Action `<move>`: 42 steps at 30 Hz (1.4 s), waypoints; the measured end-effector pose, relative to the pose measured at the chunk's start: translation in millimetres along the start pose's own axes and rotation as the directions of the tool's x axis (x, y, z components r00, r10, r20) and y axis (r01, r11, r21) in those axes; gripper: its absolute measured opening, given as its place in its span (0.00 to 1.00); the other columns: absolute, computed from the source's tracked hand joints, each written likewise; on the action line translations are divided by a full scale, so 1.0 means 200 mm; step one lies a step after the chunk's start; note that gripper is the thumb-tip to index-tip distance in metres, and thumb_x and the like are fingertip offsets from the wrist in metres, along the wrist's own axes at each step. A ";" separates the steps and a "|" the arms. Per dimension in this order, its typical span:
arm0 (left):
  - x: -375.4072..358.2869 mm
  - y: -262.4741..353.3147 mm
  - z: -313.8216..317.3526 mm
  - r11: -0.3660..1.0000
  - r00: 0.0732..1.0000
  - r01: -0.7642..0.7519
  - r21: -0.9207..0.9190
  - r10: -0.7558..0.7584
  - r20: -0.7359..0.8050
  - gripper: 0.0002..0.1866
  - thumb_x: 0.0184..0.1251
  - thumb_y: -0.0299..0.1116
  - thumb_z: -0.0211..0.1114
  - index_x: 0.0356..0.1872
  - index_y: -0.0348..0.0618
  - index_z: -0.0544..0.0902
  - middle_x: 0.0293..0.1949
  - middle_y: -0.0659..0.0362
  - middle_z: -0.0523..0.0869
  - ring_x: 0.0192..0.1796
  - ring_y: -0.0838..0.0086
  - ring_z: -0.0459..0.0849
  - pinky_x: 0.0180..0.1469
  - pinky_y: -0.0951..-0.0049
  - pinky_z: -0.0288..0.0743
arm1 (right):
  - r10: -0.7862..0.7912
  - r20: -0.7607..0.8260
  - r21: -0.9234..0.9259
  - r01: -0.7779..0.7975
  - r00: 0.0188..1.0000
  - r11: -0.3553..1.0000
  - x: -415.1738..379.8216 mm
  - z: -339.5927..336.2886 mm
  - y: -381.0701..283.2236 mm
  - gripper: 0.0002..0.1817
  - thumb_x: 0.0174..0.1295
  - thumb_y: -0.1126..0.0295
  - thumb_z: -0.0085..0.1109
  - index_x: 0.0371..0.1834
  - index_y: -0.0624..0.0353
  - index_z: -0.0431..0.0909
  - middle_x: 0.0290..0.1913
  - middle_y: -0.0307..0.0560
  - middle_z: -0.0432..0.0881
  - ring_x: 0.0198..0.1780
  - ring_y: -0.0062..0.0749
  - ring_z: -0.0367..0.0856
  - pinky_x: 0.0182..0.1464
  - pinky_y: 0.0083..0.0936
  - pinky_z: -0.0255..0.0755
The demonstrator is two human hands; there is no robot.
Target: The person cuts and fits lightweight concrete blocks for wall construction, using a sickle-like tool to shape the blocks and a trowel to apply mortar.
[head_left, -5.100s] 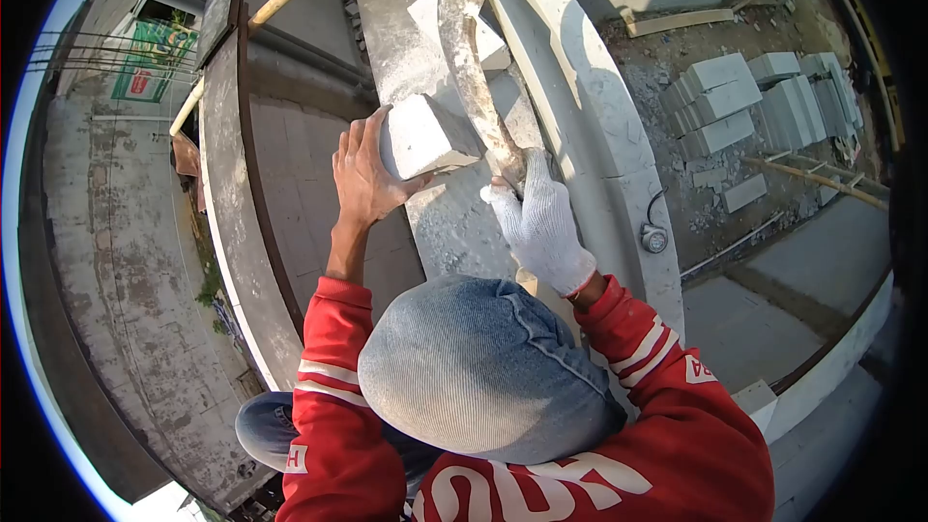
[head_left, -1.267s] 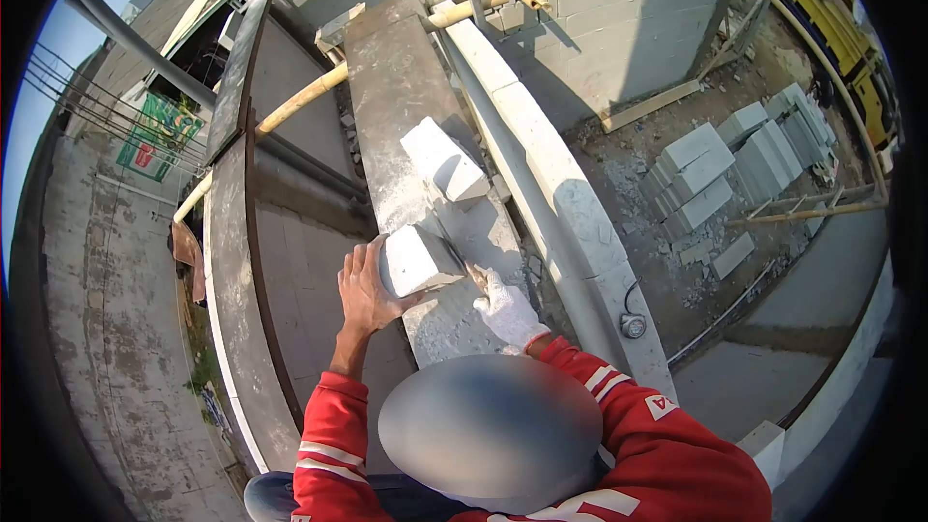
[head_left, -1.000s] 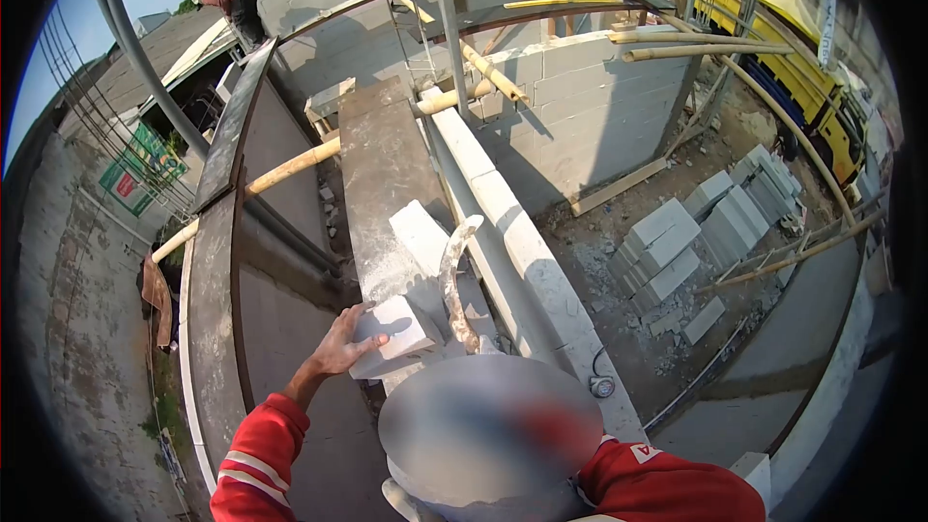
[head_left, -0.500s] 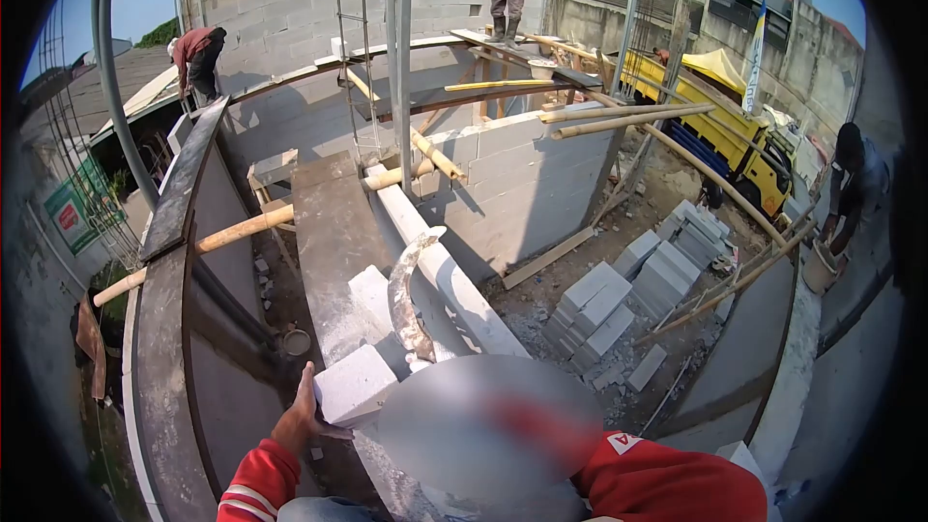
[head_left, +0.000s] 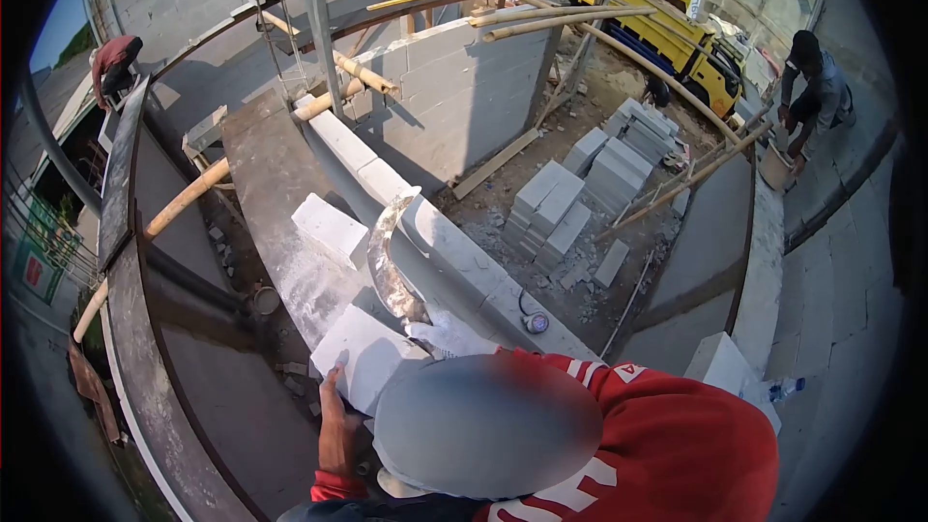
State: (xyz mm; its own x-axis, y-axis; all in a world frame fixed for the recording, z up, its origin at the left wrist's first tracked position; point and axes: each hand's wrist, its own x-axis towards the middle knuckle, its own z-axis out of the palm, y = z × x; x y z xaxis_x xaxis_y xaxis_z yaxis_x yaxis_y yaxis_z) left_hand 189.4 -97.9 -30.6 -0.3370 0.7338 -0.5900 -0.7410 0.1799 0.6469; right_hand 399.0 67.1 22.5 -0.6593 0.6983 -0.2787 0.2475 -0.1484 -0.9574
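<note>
**Pale block at the plank's left edge, curved tool just beside it**

The squared concrete block [head_left: 362,353] sits on the near end of the dusty plank [head_left: 261,169], close to its left edge; I cannot tell whether it overhangs. The bare left hand [head_left: 335,425] rests against the block's outer side, though how far the fingers curl beneath is hidden. The gloved right hand [head_left: 452,333], toward the plank's right, is closed round the lower end of a curved tool [head_left: 389,266], which points upward.

A shove to the left could tip the block into the gap beside the plank, since only that one hand appears to back it. The loose powder might also let it slide. A slip of the tool could reach the bare fingers, which wear no glove.

The block looks matte and whitish, probably aerated concrete, with fairly straight edges and a shadow across its top; a blurred patch covers its near right part.

Farther up the plank lies a second block [head_left: 331,230]. Along the plank's right runs a block wall [head_left: 440,232]; beyond it, well apart, stand stacked blocks [head_left: 551,198] and a yellow truck [head_left: 677,43].
</note>
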 end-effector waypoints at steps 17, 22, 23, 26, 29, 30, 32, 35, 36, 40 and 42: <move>-0.01 -0.14 -0.12 0.969 0.951 -0.243 0.047 0.247 -0.183 0.47 0.53 0.27 0.83 0.72 0.34 0.64 0.65 0.46 0.78 0.67 0.57 0.79 0.70 0.55 0.73 | -0.038 -0.030 0.057 0.039 0.999 0.998 0.04 0.13 0.26 0.21 0.70 0.66 0.63 0.63 0.65 0.77 0.51 0.44 0.84 0.48 0.26 0.81 0.53 0.27 0.77; -0.03 0.11 -0.20 0.681 0.759 -0.597 0.425 0.651 0.023 0.53 0.46 0.29 0.89 0.73 0.40 0.64 0.63 0.53 0.78 0.67 0.63 0.78 0.72 0.60 0.72 | -0.195 0.017 0.203 0.188 0.981 0.961 0.17 0.21 0.14 0.19 0.72 0.67 0.63 0.61 0.66 0.77 0.49 0.48 0.86 0.44 0.21 0.81 0.46 0.23 0.77; -0.02 0.13 -0.24 0.677 0.760 -0.593 0.436 0.650 0.024 0.53 0.46 0.29 0.89 0.73 0.40 0.64 0.63 0.53 0.78 0.67 0.63 0.78 0.72 0.60 0.72 | -0.212 -0.012 0.210 0.210 0.977 0.955 0.17 0.21 0.10 0.20 0.72 0.67 0.63 0.61 0.66 0.76 0.48 0.47 0.87 0.43 0.21 0.82 0.45 0.24 0.77; 0.00 0.16 -0.34 0.481 0.679 -0.623 0.616 0.724 0.121 0.58 0.44 0.32 0.91 0.75 0.40 0.61 0.66 0.53 0.75 0.67 0.64 0.77 0.72 0.59 0.72 | -0.271 -0.104 0.248 0.289 0.957 0.925 0.17 0.22 0.12 0.21 0.71 0.67 0.64 0.62 0.68 0.74 0.42 0.54 0.88 0.36 0.30 0.85 0.40 0.30 0.78; -0.11 0.05 -0.37 0.566 0.765 -0.529 0.632 0.641 0.066 0.60 0.45 0.32 0.90 0.75 0.42 0.55 0.67 0.54 0.72 0.68 0.65 0.75 0.73 0.57 0.71 | -0.143 -0.128 -0.176 0.120 0.981 0.977 0.00 0.09 0.05 0.22 0.71 0.68 0.61 0.61 0.72 0.72 0.28 0.52 0.82 0.28 0.31 0.83 0.33 0.34 0.75; -0.14 0.01 -0.38 0.560 0.768 -0.546 0.622 0.632 0.105 0.60 0.45 0.32 0.90 0.75 0.43 0.53 0.66 0.54 0.71 0.69 0.65 0.74 0.73 0.56 0.70 | -0.129 -0.132 -0.170 0.106 0.983 0.980 -0.05 0.06 0.04 0.22 0.71 0.68 0.61 0.61 0.72 0.72 0.28 0.52 0.82 0.28 0.31 0.83 0.33 0.34 0.75; -0.17 -0.07 -0.41 0.566 0.783 -0.542 0.621 0.609 0.129 0.60 0.46 0.32 0.90 0.74 0.44 0.51 0.66 0.54 0.71 0.69 0.65 0.73 0.74 0.55 0.69 | -0.116 -0.041 -0.125 0.110 0.992 0.986 -0.15 0.04 0.07 0.26 0.71 0.68 0.62 0.64 0.76 0.69 0.29 0.63 0.82 0.31 0.56 0.87 0.32 0.41 0.74; -0.18 -0.17 -0.45 0.616 0.796 -0.500 0.609 0.603 0.045 0.63 0.46 0.35 0.89 0.76 0.44 0.48 0.69 0.50 0.68 0.73 0.61 0.70 0.77 0.52 0.65 | -0.226 -0.002 -0.296 0.215 0.974 0.931 -0.26 0.05 0.14 0.27 0.72 0.67 0.63 0.65 0.77 0.68 0.27 0.63 0.81 0.30 0.57 0.86 0.31 0.42 0.74; -0.21 -0.11 -0.38 0.617 0.797 -0.497 0.611 0.603 0.039 0.63 0.46 0.35 0.89 0.76 0.44 0.48 0.69 0.50 0.68 0.73 0.61 0.70 0.77 0.52 0.65 | -0.223 0.002 -0.294 0.214 0.975 0.932 -0.28 0.04 0.13 0.27 0.72 0.67 0.63 0.65 0.77 0.68 0.27 0.63 0.81 0.30 0.57 0.86 0.31 0.42 0.74; -0.27 0.07 -0.31 0.538 0.784 -0.580 0.612 0.574 0.238 0.67 0.53 0.53 0.85 0.83 0.41 0.44 0.76 0.46 0.63 0.79 0.54 0.64 0.79 0.49 0.61 | -0.265 0.001 -0.225 0.258 0.964 0.940 -0.31 0.02 -0.11 0.26 0.71 0.67 0.65 0.61 0.78 0.70 0.26 0.59 0.82 0.30 0.54 0.87 0.31 0.41 0.76; -0.25 0.14 -0.25 0.746 0.761 -0.648 0.155 0.644 0.082 0.63 0.57 0.62 0.80 0.82 0.40 0.51 0.77 0.46 0.63 0.79 0.53 0.64 0.78 0.48 0.62 | -0.321 -0.043 -0.194 0.307 0.946 0.932 -0.32 0.01 -0.17 0.24 0.71 0.67 0.66 0.59 0.78 0.71 0.26 0.57 0.83 0.30 0.53 0.87 0.31 0.41 0.77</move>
State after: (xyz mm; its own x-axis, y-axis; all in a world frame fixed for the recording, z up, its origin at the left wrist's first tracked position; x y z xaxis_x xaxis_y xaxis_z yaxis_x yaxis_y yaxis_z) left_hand 156.7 -162.6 -7.5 -0.6856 0.7280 0.0077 -0.2441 -0.2398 0.9396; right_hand 430.1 26.2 73.2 -0.6723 0.7388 0.0469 0.1656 0.2119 -0.9632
